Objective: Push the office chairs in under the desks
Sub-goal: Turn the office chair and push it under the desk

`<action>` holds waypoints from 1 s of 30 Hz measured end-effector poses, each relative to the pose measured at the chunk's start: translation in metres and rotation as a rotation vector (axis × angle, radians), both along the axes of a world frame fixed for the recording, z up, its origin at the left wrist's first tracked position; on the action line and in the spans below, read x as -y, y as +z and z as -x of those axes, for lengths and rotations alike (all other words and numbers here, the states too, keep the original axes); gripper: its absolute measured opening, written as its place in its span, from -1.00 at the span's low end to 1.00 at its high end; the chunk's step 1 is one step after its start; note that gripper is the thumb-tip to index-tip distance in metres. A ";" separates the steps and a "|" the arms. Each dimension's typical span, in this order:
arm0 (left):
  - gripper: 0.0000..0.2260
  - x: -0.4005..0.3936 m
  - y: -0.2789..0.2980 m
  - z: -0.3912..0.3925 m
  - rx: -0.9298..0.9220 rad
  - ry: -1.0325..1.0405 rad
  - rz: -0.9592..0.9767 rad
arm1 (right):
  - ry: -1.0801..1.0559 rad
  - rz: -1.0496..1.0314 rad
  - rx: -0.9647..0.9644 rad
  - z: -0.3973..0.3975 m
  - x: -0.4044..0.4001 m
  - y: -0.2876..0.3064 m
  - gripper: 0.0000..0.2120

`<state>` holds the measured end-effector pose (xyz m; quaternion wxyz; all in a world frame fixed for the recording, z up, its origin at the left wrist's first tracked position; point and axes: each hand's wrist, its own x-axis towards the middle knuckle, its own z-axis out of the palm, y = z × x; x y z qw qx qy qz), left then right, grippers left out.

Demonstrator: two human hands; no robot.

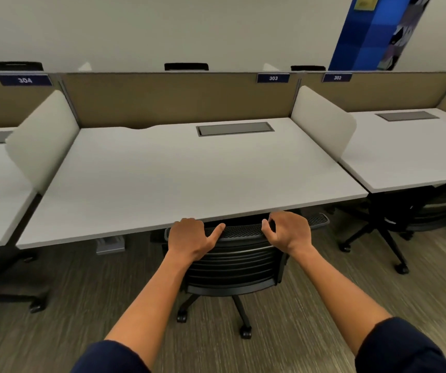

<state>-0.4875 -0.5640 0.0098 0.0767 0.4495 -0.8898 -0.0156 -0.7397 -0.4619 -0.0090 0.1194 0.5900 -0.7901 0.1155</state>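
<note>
The fingers [186, 224] of the left hand [189, 238] curl over the top edge of the black office chair [232, 262], thumb stretched out flat along the mesh rim, so the hand grips the left corner of the backrest. The right hand [289, 231] sits at the right corner of the same backrest with its fingers bent loosely, thumb and forefinger close together; whether they truly pinch the rim or only rest against it cannot be told. Both forearms reach forward out of dark blue sleeves [402, 348].

The chair stands at the middle desk [178, 173], its seat already beneath the white top and the backrest just at the desk's front edge, casters on the striped grey carpet [297, 319]. A label reading 303 [273, 78] hangs on the tan divider behind. At the desk to the right, a second black chair [431, 205] sits partly tucked under.
</note>
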 end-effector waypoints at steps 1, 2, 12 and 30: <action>-0.29 0.003 0.000 0.005 0.009 0.004 0.004 | 0.005 0.002 -0.001 0.007 0.005 0.000 -0.37; -0.29 0.007 0.000 0.011 0.021 0.008 0.006 | 0.013 0.006 -0.001 0.014 0.011 -0.001 -0.37; -0.28 0.039 -0.004 0.044 0.046 0.076 0.019 | 0.106 0.029 0.014 0.056 0.062 -0.007 -0.44; -0.26 0.069 -0.011 0.055 -0.020 0.087 0.045 | 0.130 0.054 0.068 0.067 0.084 -0.007 -0.42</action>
